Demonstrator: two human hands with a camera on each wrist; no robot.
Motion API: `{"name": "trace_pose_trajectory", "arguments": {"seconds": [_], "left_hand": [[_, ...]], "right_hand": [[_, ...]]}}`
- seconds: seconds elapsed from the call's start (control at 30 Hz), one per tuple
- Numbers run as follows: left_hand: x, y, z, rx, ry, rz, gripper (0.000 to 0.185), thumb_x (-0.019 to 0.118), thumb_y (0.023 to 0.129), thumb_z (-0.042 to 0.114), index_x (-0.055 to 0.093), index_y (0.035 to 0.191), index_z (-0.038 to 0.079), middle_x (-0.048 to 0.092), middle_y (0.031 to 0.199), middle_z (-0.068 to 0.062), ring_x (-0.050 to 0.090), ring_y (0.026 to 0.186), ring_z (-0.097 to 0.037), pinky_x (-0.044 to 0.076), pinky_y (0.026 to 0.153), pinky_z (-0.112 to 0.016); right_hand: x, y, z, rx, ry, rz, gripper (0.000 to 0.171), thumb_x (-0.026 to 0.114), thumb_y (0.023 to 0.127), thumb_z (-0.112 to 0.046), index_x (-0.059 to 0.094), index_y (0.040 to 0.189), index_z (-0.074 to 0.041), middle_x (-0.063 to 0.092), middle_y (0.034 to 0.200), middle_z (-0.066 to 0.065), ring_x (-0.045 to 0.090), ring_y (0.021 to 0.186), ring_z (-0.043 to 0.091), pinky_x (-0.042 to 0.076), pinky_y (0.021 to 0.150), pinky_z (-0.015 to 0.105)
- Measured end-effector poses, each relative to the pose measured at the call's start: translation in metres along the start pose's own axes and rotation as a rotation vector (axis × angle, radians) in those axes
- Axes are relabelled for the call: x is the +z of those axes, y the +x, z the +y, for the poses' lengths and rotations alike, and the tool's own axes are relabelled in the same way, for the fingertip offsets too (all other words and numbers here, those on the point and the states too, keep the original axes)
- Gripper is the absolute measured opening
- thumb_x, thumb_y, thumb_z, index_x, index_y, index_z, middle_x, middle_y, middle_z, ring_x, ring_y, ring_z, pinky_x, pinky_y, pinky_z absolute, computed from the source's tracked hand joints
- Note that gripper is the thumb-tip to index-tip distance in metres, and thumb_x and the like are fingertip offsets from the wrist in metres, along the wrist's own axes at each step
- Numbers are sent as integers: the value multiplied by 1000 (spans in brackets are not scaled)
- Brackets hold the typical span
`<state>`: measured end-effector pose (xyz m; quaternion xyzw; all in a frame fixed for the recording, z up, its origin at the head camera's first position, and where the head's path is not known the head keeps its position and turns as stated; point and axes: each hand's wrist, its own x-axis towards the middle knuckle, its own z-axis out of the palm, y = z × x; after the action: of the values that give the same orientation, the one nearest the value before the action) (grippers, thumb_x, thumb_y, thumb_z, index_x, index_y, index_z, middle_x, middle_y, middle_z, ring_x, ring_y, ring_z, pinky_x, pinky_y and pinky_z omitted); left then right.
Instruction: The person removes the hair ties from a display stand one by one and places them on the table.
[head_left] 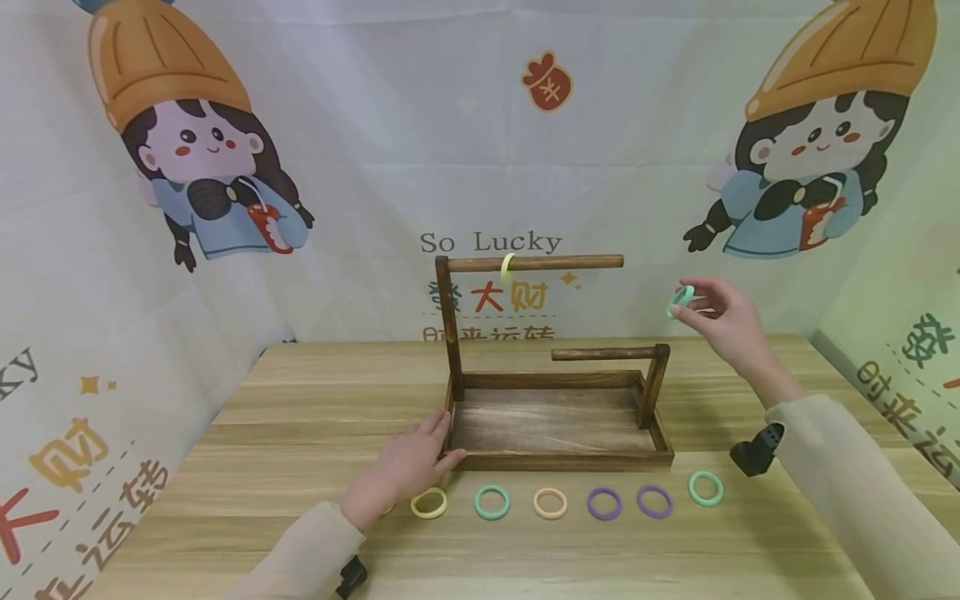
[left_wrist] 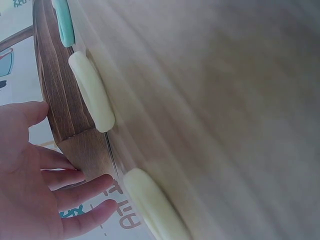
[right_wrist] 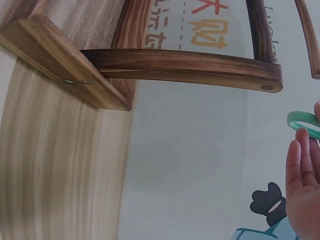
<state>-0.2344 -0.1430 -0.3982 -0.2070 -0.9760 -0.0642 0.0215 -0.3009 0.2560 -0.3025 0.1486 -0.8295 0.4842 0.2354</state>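
Note:
A dark wooden stand (head_left: 558, 456) with a tray base sits mid-table; its tall left post carries an upper bar (head_left: 536, 262) with a yellow ring (head_left: 507, 267) hanging on it, and a short right post carries a lower bar (head_left: 603, 354). My left hand (head_left: 411, 461) rests with straight fingers against the tray's front-left corner (left_wrist: 80, 145). My right hand (head_left: 723, 321) is raised to the right of the stand and pinches a green ring (head_left: 681, 300), seen also in the right wrist view as a green ring (right_wrist: 305, 121) at my fingertips. The lower bar (right_wrist: 185, 67) is left of it.
Several loose rings lie in a row on the wooden table (head_left: 225, 500) in front of the tray: yellow (head_left: 429, 503), green (head_left: 492, 502), peach (head_left: 550, 503), two purple (head_left: 603, 503), green (head_left: 706, 488). Printed cloth backdrops close off the back and both sides.

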Motion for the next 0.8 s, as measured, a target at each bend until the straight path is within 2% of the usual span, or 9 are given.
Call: {"name": "trace_pose_trajectory", "arguments": {"seconds": [0.37, 0.6, 0.8], "left_hand": [[0, 0, 0, 0, 0, 6, 65, 42, 91, 44, 35, 132, -6, 33, 135, -19, 42, 111, -40, 39, 84, -50], [1, 0, 0, -9, 1, 0, 65, 42, 91, 44, 34, 132, -5, 33, 135, -19, 42, 111, -41, 38, 84, -50], [0, 0, 0, -11, 1, -1, 65, 42, 91, 44, 34, 132, -5, 33, 135, -19, 42, 111, -41, 38, 84, -50]], "right_hand": [[-6, -22, 8, -22, 14, -55, 38, 61, 85, -15, 50, 117, 1, 58, 85, -4, 55, 70, 5, 42, 58, 16], [-9, -35, 16, -32, 53, -64, 34, 61, 84, -10, 52, 116, -2, 58, 89, -11, 55, 70, 3, 43, 58, 15], [-12, -47, 21, 30, 67, -85, 34, 60, 85, -14, 52, 117, -8, 58, 91, -12, 55, 74, 3, 43, 60, 16]]}}
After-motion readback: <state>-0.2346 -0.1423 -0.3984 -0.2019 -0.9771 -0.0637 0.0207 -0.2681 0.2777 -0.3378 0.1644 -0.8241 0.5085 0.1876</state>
